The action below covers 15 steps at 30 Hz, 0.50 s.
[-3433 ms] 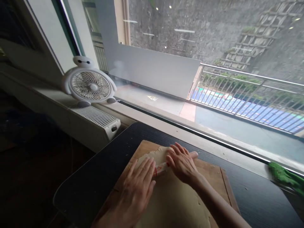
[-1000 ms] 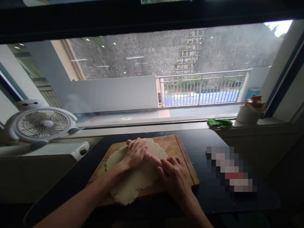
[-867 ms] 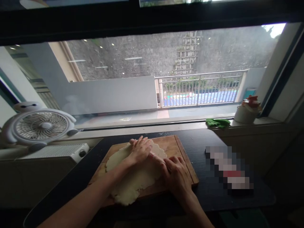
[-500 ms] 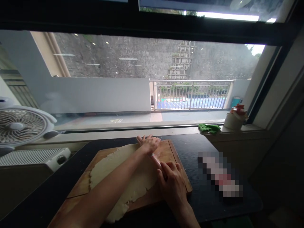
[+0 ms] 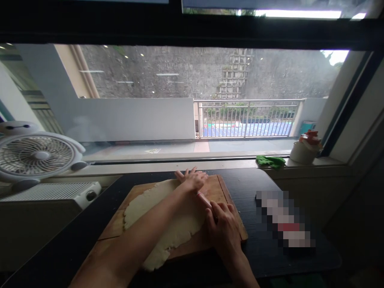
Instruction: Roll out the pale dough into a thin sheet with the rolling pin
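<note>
Black desk (image 5: 244,188): dark top, fine linear grain, rounded far right corner. Your wooden cutting board (image 5: 214,186) rests on it, brown and smooth, a dark groove running beside its right edge.

Dough sheet (image 5: 184,220): pale, thin, matt, ragged at the margin. It covers the middle of your board, from the far edge down to the near edge, where one lobe seems to pass slightly over. Handling, judged: light, limp, stretchy, weakest along the cracked margin. Should you lift it, slide flat palms well under; pinching the rim would likely tear it. Stickiness: cannot be told from this view.

Roller (image 5: 205,200): smooth pinkish cylinder, a reddish mark near mid-length, lying slantwise over the dough's right part, far end at the board's far edge. Judged stiff, fairly light; best steadied near both ends. Material uncertain.

Your left hand (image 5: 195,180) lies flat over the roller's far half, fingers spread; your right hand (image 5: 223,224) curls around its near end, close to the board's right edge.
</note>
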Each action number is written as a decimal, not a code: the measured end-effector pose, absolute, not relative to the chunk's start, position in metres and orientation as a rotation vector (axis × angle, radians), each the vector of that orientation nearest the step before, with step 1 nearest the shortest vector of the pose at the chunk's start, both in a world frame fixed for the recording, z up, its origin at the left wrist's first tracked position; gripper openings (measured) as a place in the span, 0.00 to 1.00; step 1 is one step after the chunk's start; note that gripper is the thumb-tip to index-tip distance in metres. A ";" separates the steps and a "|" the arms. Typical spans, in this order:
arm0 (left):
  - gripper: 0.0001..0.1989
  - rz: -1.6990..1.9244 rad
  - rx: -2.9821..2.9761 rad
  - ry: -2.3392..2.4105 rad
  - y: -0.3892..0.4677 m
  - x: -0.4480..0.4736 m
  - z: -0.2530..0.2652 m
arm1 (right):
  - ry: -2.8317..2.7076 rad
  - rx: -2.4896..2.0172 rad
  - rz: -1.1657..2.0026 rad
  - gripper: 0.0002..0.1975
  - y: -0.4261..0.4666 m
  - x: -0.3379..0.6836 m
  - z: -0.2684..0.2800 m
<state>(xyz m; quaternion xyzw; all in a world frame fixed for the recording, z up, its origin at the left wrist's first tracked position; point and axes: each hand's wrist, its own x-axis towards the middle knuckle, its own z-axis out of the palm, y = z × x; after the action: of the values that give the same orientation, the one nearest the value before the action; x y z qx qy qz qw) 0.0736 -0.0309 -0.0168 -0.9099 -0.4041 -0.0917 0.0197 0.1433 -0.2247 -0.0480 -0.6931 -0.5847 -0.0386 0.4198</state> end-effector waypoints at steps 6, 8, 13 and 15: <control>0.20 -0.319 -2.830 -1.286 -0.030 0.068 -0.017 | -1.514 -1.664 -0.092 0.12 -0.228 0.142 -0.046; 0.21 -0.333 -2.811 -1.285 -0.044 0.028 -0.022 | -1.610 -1.630 -0.055 0.11 -0.233 0.139 -0.042; 0.24 -0.386 -2.773 -1.278 -0.073 -0.051 -0.034 | -1.706 -1.630 -0.041 0.11 -0.237 0.136 -0.037; 0.25 -0.376 -2.774 -1.262 -0.071 -0.047 -0.035 | -1.663 -1.663 -0.051 0.11 -0.236 0.137 -0.039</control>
<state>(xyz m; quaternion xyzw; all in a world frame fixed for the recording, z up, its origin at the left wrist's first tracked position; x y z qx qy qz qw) -0.0472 -0.0706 -0.0349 -0.9028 -0.4107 -0.1224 0.0353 0.1366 -0.2355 -0.0387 -0.6527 -0.6526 -0.0200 0.3843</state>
